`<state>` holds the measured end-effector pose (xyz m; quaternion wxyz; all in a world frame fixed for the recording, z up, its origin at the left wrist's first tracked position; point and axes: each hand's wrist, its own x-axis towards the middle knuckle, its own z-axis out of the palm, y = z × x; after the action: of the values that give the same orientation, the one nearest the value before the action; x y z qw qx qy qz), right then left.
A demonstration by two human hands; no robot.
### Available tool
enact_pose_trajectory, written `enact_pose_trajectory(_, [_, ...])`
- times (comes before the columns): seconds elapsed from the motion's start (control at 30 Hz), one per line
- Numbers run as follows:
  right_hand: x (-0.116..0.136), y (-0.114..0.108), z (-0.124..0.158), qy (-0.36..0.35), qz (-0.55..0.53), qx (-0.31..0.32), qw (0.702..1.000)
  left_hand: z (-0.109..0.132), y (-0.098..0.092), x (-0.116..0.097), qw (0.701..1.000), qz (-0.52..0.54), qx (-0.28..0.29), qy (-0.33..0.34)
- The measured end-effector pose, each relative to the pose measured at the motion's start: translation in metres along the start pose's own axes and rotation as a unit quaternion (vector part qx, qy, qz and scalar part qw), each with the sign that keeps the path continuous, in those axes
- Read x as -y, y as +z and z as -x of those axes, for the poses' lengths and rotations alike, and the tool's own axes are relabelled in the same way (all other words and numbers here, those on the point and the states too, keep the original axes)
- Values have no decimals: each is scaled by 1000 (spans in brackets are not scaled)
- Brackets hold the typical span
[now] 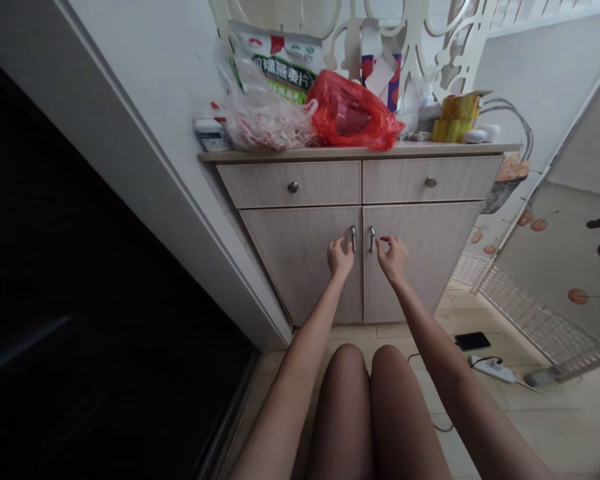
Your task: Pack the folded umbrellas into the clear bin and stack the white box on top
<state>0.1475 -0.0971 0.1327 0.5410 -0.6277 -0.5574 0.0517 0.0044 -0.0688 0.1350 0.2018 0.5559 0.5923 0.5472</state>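
Observation:
A pale wood-grain cabinet (pixel 300 263) stands in front of me, its two lower doors closed. Each door carries a small metal handle beside the middle seam. My left hand (pixel 340 258) is at the left door handle (pixel 353 238), fingers bent and apart, with the thumb side close against the handle's lower end; whether it touches is unclear. Just right of the right door handle (pixel 372 239), my right hand (pixel 394 259) has its thumb and forefinger parted, the tips close to the metal. Neither hand is wrapped round a handle.
On the cabinet top lie a red plastic bag (pixel 353 113), a clear bag (pixel 275 123), an oat flake packet (pixel 280 63) and a yellow package (pixel 455 119). Two drawers with round knobs (pixel 293 187) sit above the doors. A phone (pixel 473 341) and power strip (pixel 493 369) lie on the floor.

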Motion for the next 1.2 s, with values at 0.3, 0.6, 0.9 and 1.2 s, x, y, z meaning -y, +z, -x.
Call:
enact_pose_trajectory(0.3, [8, 42, -30, 24, 149, 71, 986, -18, 32, 2, 988, -145, 41, 40])
enact_pose_trajectory(0.6, [0, 52, -33, 20, 121, 58, 991, -22, 33, 11, 986, -152, 47, 57])
enact_pose_trajectory(0.9, [6, 39, -30, 53, 89, 77, 992, -7, 24, 1, 983, -172, 55, 36])
enact_pose_trajectory(1.2, [-8, -22, 35, -33, 48, 18, 998, 54, -24, 2, 986, -151, 25, 65])
